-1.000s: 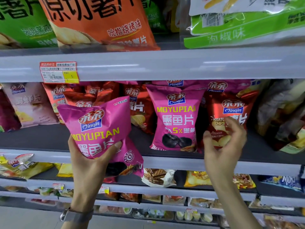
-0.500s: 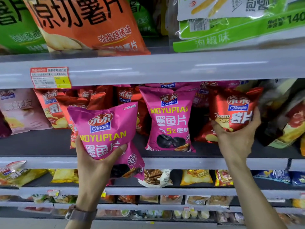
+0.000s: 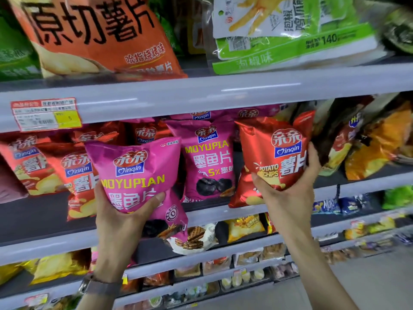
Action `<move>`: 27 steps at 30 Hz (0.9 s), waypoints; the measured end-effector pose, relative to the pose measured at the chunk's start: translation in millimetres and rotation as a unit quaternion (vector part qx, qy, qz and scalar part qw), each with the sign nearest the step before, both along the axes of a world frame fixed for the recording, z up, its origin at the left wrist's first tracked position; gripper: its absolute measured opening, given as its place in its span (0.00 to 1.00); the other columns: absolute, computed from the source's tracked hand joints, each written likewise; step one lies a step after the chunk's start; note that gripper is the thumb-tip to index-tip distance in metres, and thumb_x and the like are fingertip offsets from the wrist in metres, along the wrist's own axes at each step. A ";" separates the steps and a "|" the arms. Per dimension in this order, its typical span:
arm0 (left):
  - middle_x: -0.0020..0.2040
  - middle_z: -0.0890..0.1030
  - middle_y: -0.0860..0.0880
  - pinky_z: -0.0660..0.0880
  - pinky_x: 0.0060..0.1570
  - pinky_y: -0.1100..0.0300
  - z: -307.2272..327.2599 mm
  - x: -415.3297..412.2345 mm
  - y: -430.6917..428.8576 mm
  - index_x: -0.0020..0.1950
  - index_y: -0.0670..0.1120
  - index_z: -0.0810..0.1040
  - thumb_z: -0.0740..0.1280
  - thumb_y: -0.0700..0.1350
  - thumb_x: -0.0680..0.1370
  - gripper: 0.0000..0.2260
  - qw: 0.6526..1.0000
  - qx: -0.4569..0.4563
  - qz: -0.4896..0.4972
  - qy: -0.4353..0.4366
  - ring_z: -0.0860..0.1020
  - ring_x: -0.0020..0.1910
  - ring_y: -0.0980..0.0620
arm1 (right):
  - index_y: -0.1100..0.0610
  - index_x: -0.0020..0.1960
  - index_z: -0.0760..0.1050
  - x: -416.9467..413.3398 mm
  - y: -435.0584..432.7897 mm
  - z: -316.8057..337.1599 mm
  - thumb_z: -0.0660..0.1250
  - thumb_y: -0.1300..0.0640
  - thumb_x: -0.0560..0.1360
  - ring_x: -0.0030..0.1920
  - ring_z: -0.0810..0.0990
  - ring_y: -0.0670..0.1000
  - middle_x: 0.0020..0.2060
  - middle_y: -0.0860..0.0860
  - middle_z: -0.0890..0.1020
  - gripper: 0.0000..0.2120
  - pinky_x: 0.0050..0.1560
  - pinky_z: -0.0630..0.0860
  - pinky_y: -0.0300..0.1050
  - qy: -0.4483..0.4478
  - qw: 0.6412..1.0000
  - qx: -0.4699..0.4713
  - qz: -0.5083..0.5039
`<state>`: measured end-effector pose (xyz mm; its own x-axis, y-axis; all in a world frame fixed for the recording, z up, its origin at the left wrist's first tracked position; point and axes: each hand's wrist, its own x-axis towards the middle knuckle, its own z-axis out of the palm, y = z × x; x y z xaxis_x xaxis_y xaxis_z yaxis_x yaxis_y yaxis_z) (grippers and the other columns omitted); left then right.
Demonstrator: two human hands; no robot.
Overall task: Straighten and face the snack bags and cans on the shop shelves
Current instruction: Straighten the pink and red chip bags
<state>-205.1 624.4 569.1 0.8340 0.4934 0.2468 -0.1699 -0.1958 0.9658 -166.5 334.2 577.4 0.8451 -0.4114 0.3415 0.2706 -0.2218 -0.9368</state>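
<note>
Pink foil catches the eye first: a glossy pink snack bag marked MOYUPIAN (image 3: 136,175) is gripped by the person's left hand (image 3: 120,218). The thumb is pressed across its front and the fingers are curled round its lower left edge from behind. The bag hangs tilted, front outward, before the grey metal middle shelf (image 3: 44,249), and its bottom corner drops below the shelf's front lip. A grey watch band (image 3: 100,286) sits on that wrist. To the right, the right hand (image 3: 288,198) cups a shiny red potato-chip bag (image 3: 274,151) from underneath, thumb on the front near the printed chips and fingers wrapped round its right edge. This bag is raised off the shelf board, facing outward and leaning a little. Between the two held bags a second pink bag of the same kind (image 3: 207,162) stands upright on the middle shelf, face forward. Just beside it, under the raised one, another red foil bag (image 3: 241,193) leans at the shelf's edge. More red chip bags (image 3: 78,175) crowd the left part of the shelf, overlapping one another and tilted. On the grey upper shelf lip (image 3: 201,97) sticks a red, white and yellow price label (image 3: 45,114). Above it rest a large orange chip bag (image 3: 96,36) and a green and white pouch (image 3: 290,41). Below the pink bag lies a white waffle-print packet (image 3: 192,240).
</note>
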 end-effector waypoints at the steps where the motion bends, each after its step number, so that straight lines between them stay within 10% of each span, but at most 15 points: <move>1: 0.59 0.85 0.52 0.83 0.56 0.41 1.3 -2.0 4.0 0.70 0.54 0.70 0.88 0.52 0.61 0.42 1.000 0.000 -0.002 0.000 0.86 0.54 0.49 | 0.33 0.79 0.52 -6.4 7.7 4.6 0.85 0.52 0.66 0.61 0.81 0.41 0.65 0.39 0.76 0.55 0.58 0.82 0.48 -0.005 1.000 0.000 0.007; 8: 0.59 0.84 0.53 0.83 0.54 0.47 0.5 -25.8 46.4 0.72 0.54 0.69 0.85 0.46 0.64 0.41 1.000 -0.024 0.016 -0.005 0.86 0.53 0.54 | 0.32 0.78 0.54 -44.8 70.9 17.9 0.85 0.54 0.65 0.56 0.83 0.38 0.60 0.35 0.78 0.55 0.48 0.82 0.35 0.012 0.997 -0.019 0.076; 14: 0.58 0.84 0.51 0.83 0.50 0.36 1.5 -52.7 102.3 0.70 0.55 0.70 0.87 0.47 0.61 0.42 0.997 -0.067 0.050 -0.004 0.86 0.54 0.47 | 0.29 0.78 0.51 -43.3 153.0 7.2 0.83 0.41 0.61 0.63 0.80 0.46 0.68 0.38 0.74 0.56 0.58 0.83 0.56 0.036 0.992 -0.066 0.101; 27: 0.57 0.84 0.53 0.83 0.47 0.55 3.7 -98.1 159.5 0.72 0.54 0.69 0.83 0.48 0.63 0.40 0.993 -0.073 0.088 -0.025 0.86 0.50 0.56 | 0.45 0.81 0.54 14.3 259.8 -34.9 0.82 0.45 0.64 0.65 0.76 0.61 0.66 0.55 0.75 0.55 0.63 0.74 0.65 0.032 0.978 -0.178 -0.104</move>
<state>-303.2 783.9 572.8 0.7199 0.6645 0.2007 -0.1940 -0.0850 0.9773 -152.2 594.1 542.5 0.7802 -0.4420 0.4427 0.1276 -0.5803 -0.8043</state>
